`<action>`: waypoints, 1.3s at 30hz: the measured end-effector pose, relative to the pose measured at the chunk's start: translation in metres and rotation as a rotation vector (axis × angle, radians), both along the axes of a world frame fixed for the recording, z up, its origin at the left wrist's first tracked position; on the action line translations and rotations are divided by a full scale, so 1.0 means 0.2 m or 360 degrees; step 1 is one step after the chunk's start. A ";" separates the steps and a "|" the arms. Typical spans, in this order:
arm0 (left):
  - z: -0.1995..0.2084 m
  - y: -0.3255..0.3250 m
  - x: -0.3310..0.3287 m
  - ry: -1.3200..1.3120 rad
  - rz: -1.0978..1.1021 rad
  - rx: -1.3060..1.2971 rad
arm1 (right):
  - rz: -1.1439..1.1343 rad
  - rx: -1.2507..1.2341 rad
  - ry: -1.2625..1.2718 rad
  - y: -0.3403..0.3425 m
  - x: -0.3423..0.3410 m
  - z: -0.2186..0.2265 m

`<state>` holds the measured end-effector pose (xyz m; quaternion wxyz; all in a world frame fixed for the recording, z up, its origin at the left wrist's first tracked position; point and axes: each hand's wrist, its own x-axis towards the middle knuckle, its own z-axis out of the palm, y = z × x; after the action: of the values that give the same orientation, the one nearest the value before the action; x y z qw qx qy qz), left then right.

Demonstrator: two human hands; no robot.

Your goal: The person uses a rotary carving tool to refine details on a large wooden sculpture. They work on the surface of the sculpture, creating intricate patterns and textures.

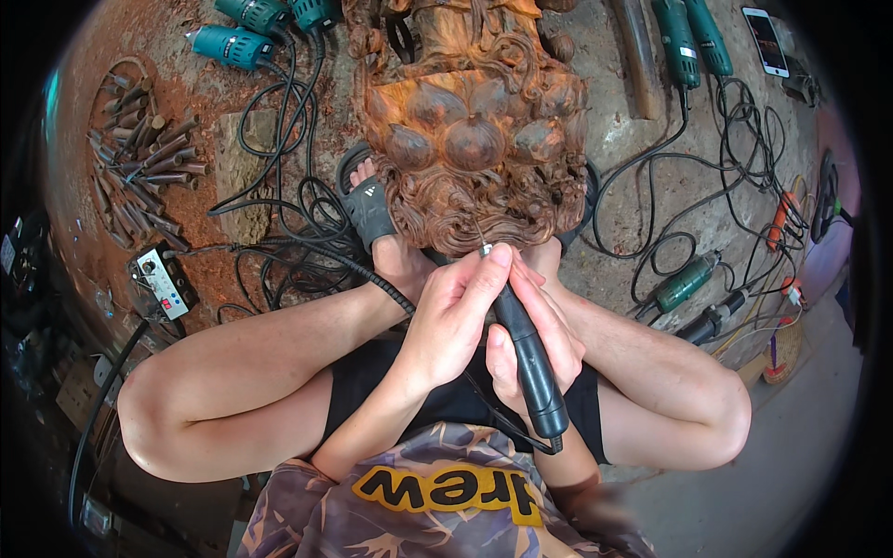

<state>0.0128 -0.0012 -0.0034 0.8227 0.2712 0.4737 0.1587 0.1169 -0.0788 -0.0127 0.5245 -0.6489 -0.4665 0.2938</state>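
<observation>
The fingers of the left hand (451, 312) pinch the front of a black rotary handpiece (532, 365), thumb on top near the collar; those of the right hand (558, 335) grip its body from the right. Its thin bit points at the scrolled near edge of a reddish-brown wood carving (474, 144); whether it touches is too fine to tell. The carving stands on the floor (619, 200), its near end between the person's sandaled feet. Leftward, a white control box (162, 282) sits beside tangled cords, near a wooden block (246, 163). Beyond lies a heap of brown rod-like handles (149, 167), partly ringed by a curved rim; whether that is a container is unclear. At right, near a green power tool (685, 281), is a straw-coloured woven basket (783, 352), its contents indistinguishable. A white smartphone (766, 42) lies at the upper right.
</observation>
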 end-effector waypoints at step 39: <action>0.03 -0.05 0.02 -0.0349 -0.0037 -0.0070 | 0.0369 -0.0526 0.0107 0.04 0.20 0.28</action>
<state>0.0169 -0.0106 0.0023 0.8773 0.2395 0.3809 0.1673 0.1571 -0.0715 0.0438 0.3888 -0.6578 -0.4658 0.4463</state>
